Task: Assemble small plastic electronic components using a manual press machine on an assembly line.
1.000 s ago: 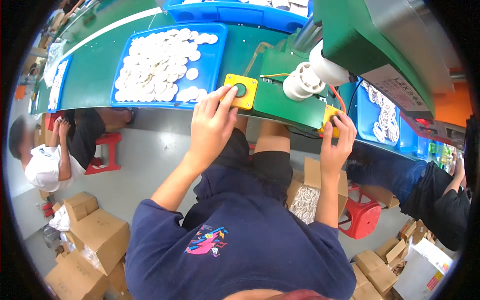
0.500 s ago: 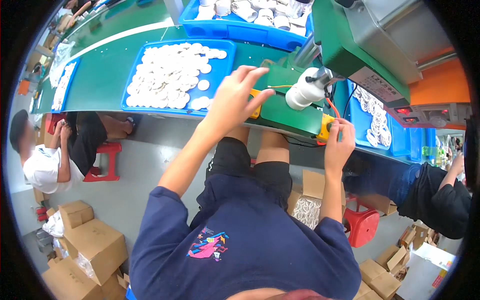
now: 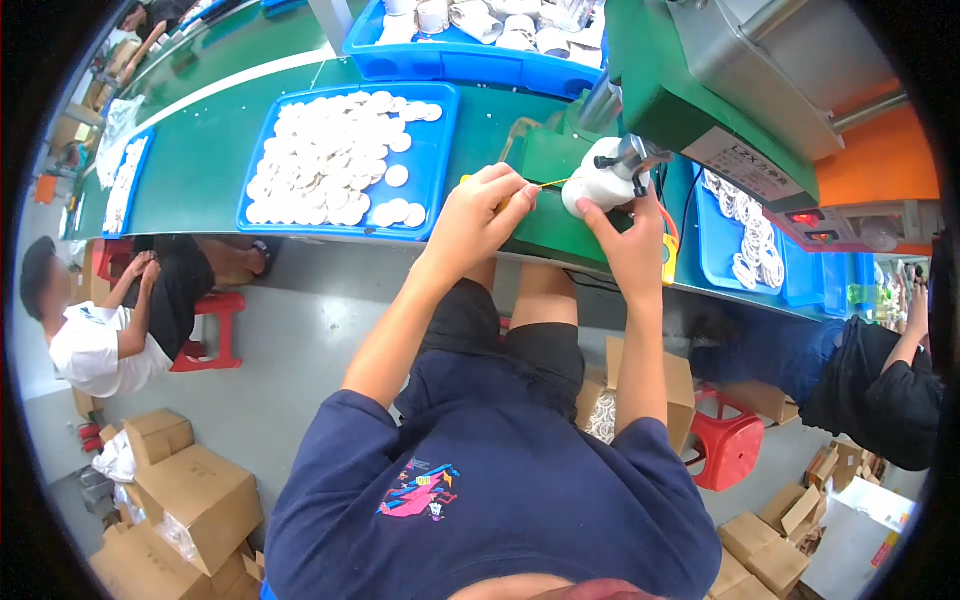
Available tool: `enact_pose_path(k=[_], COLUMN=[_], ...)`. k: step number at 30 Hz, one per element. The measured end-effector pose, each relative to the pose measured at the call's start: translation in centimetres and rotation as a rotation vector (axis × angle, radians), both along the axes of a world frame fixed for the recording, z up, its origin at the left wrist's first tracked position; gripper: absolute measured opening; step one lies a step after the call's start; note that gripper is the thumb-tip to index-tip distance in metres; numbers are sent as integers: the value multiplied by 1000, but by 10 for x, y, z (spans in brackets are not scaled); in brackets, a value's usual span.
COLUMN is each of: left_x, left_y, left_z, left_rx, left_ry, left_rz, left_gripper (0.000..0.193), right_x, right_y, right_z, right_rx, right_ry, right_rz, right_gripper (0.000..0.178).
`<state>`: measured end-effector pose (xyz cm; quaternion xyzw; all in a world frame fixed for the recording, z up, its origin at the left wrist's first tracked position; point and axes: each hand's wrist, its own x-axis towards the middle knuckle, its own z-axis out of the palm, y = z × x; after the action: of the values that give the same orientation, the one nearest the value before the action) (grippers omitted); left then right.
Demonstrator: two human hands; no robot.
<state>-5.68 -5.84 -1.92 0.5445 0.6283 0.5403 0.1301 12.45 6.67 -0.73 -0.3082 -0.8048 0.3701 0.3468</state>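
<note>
At a green bench (image 3: 190, 180), left hand (image 3: 478, 222) pinches yellow wire (image 3: 557, 183), end hidden; right hand (image 3: 637, 248) grips white fitting (image 3: 595, 185).

Place: factory workshop
Workbench (image 3: 190, 195): long, green
Machine (image 3: 690, 105): green, bench-mounted
Trays (image 3: 428, 150): blue, loaded with white parts (image 3: 320, 150)
Cartons (image 3: 210, 490): brown, piled on floor (image 3: 310, 350)

We see a smooth grey floor (image 3: 300, 345) catching a pale gleam of light. Along it runs a long green table (image 3: 185, 190) with a white stripe (image 3: 240, 87). Red stools (image 3: 738, 455) stand left and right, and cardboard boxes (image 3: 205, 485) pile up at lower left.
</note>
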Motion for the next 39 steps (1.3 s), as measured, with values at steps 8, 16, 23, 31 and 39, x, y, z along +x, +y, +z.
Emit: enact_pose_path(k=[8, 16, 23, 31, 39], left_x=[7, 1, -1, -9, -140], left_y=[7, -4, -7, 21, 183], left_z=[-2, -6, -4, 13, 23], left_rx=[41, -70, -132, -26, -200], left_ry=[-109, -241, -156, -166, 604], left_rz=[10, 134, 168, 134, 508], left_gripper=[15, 31, 22, 19, 39], right_x=[1, 32, 188, 387, 334], right_y=[8, 14, 121, 287, 195], right_z=[0, 10, 8, -101, -87], right_rx=[-162, -180, 146, 571, 504], right_ry=[250, 365, 200, -555, -399], right_rz=[42, -100, -797, -1166, -961], right_gripper=[47, 56, 64, 61, 66])
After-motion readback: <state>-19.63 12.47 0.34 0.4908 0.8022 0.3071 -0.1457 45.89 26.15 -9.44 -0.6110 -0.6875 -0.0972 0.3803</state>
